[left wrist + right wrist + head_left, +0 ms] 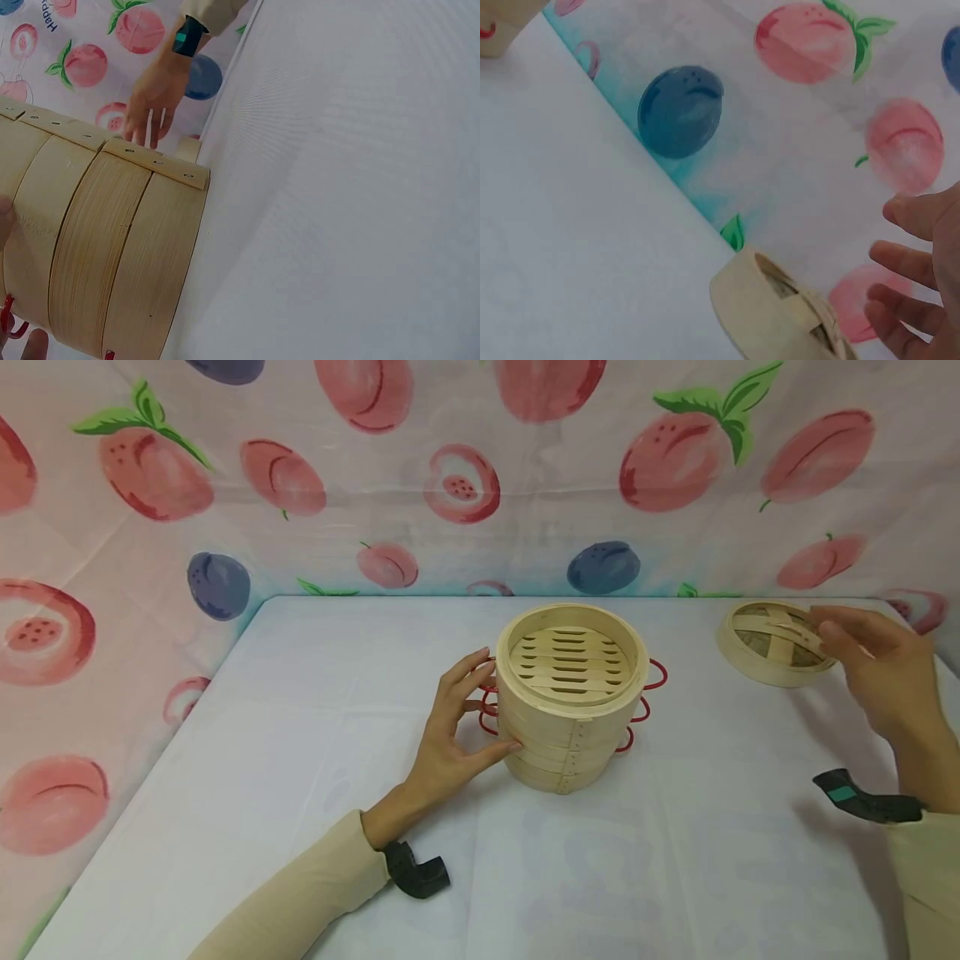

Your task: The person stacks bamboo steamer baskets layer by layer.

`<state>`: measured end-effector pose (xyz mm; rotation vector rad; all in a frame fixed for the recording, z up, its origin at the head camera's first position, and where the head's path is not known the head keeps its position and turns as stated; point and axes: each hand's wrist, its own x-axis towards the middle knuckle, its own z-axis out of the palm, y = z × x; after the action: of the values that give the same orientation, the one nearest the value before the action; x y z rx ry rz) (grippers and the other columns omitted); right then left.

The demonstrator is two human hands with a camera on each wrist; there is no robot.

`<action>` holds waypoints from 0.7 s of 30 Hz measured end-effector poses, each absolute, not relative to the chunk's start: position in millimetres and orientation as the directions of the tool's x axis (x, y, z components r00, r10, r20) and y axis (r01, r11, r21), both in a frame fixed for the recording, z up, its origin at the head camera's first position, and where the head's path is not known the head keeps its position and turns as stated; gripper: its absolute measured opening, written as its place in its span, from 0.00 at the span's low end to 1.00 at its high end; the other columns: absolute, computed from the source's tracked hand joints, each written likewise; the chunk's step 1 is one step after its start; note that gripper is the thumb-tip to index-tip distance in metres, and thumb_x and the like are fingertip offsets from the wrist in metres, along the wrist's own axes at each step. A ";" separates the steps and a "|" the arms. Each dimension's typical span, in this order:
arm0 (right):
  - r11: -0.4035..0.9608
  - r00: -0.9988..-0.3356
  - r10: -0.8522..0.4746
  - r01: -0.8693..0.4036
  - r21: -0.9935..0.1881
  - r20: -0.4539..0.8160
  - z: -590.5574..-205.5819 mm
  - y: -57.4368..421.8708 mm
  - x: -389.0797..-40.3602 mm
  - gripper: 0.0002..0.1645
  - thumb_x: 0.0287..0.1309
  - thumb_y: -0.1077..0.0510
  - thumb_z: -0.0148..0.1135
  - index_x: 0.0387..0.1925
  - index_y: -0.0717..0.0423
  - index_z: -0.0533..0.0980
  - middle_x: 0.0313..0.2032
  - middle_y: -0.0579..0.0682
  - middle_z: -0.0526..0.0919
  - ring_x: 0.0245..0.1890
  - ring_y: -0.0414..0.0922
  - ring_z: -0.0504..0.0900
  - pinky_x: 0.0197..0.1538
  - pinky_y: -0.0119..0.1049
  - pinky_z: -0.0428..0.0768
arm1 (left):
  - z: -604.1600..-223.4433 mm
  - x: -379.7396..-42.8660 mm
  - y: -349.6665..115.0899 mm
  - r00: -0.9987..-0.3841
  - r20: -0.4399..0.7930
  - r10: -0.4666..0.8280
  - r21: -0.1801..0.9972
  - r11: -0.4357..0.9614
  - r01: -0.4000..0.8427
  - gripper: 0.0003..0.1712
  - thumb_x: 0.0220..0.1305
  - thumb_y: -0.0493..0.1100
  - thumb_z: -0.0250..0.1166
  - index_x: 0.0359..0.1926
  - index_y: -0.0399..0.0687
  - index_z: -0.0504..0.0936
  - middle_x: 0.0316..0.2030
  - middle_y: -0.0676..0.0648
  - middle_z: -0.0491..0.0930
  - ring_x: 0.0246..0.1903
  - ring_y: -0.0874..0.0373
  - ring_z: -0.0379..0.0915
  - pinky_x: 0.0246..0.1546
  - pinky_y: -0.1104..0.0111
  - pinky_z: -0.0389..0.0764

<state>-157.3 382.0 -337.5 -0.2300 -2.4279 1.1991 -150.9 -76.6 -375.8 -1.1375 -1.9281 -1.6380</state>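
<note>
A stack of round bamboo steamer baskets stands upright on the table, its slatted top tier uncovered and red loop handles on both sides. My left hand rests against the left side of the stack, thumb touching the front and spread fingers by the red loops. In the left wrist view, the steamer wall fills the left side. At the far right lies the round bamboo lid with a woven top and a strap handle. My right hand hovers beside the lid, its fingers loosely bent and apart from it in the right wrist view.
A white cloth covers the table. Behind it hangs a pink fruit-print curtain, meeting the table's back edge. Black bands with projecting mounts sit on both wrists.
</note>
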 end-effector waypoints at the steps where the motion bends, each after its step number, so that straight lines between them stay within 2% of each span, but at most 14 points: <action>1: 0.623 -0.897 0.346 0.000 -0.782 0.276 -340.1 384.3 -157.2 0.22 0.68 0.48 0.53 0.62 0.42 0.73 0.52 0.27 0.72 0.54 0.30 0.66 0.61 0.27 0.63 | -376.0 -150.9 -76.7 -0.608 0.718 0.339 0.646 0.000 0.763 0.53 0.41 0.29 0.76 0.69 0.47 0.62 0.68 0.39 0.55 0.55 0.47 0.64 0.45 0.58 0.76; 4: 0.631 -0.899 0.382 0.086 -0.771 0.212 -347.5 389.4 -157.1 0.25 0.67 0.44 0.53 0.64 0.37 0.71 0.61 0.30 0.67 0.58 0.30 0.66 0.61 0.28 0.64 | -376.6 -151.3 -76.7 -0.608 0.719 0.338 0.647 -0.003 0.763 0.49 0.47 0.36 0.76 0.69 0.48 0.63 0.68 0.38 0.55 0.55 0.47 0.64 0.45 0.58 0.76; 6: 0.634 -0.901 0.385 0.102 -0.767 0.198 -352.9 392.6 -158.3 0.27 0.67 0.44 0.53 0.66 0.40 0.69 0.67 0.34 0.62 0.63 0.33 0.63 0.64 0.31 0.62 | -377.1 -151.6 -76.6 -0.607 0.721 0.336 0.645 -0.004 0.764 0.46 0.50 0.41 0.75 0.69 0.48 0.63 0.68 0.36 0.55 0.55 0.47 0.65 0.45 0.58 0.76; 8: 0.640 -0.907 0.375 0.105 -0.761 0.191 -358.9 395.6 -159.5 0.30 0.67 0.43 0.52 0.67 0.45 0.67 0.71 0.39 0.56 0.69 0.37 0.54 0.69 0.38 0.55 | -377.5 -151.7 -76.5 -0.607 0.721 0.334 0.645 -0.004 0.764 0.46 0.51 0.43 0.75 0.69 0.48 0.63 0.68 0.36 0.55 0.55 0.47 0.65 0.44 0.59 0.76; 11: 0.650 -0.915 0.359 0.101 -0.754 0.187 -368.6 401.7 -161.0 0.33 0.67 0.43 0.52 0.68 0.52 0.65 0.74 0.46 0.49 0.73 0.41 0.43 0.70 0.42 0.47 | -377.6 -151.6 -76.4 -0.607 0.723 0.331 0.644 -0.006 0.765 0.47 0.48 0.38 0.76 0.69 0.48 0.63 0.68 0.36 0.55 0.55 0.47 0.65 0.44 0.59 0.76; 14: 0.658 -0.930 0.342 0.134 -0.741 0.135 -376.3 407.2 -160.9 0.34 0.67 0.42 0.52 0.70 0.47 0.62 0.75 0.48 0.41 0.73 0.46 0.37 0.70 0.46 0.46 | -377.8 -151.6 -76.2 -0.606 0.725 0.327 0.645 -0.014 0.764 0.51 0.43 0.31 0.76 0.68 0.47 0.63 0.69 0.38 0.55 0.55 0.46 0.65 0.44 0.58 0.76; 17: 0.670 -0.947 0.300 0.121 -0.732 0.118 -381.3 410.8 -161.2 0.35 0.66 0.43 0.53 0.71 0.46 0.61 0.75 0.49 0.38 0.73 0.48 0.35 0.69 0.50 0.45 | -377.7 -151.3 -75.9 -0.604 0.728 0.324 0.645 -0.028 0.763 0.53 0.40 0.27 0.76 0.68 0.45 0.62 0.69 0.39 0.54 0.55 0.46 0.65 0.44 0.57 0.77; 21: 0.685 -0.958 0.261 0.097 -0.722 0.118 -386.6 411.4 -162.3 0.37 0.65 0.43 0.56 0.71 0.47 0.60 0.75 0.48 0.36 0.73 0.45 0.34 0.69 0.51 0.44 | -377.0 -150.8 -76.0 -0.608 0.725 0.323 0.650 -0.032 0.759 0.53 0.38 0.25 0.76 0.67 0.46 0.62 0.70 0.39 0.53 0.56 0.45 0.65 0.44 0.56 0.77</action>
<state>-162.3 411.4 -386.6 -0.2894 -2.6852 1.1323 -150.8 -76.0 -377.0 -1.1375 -1.8931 -1.6767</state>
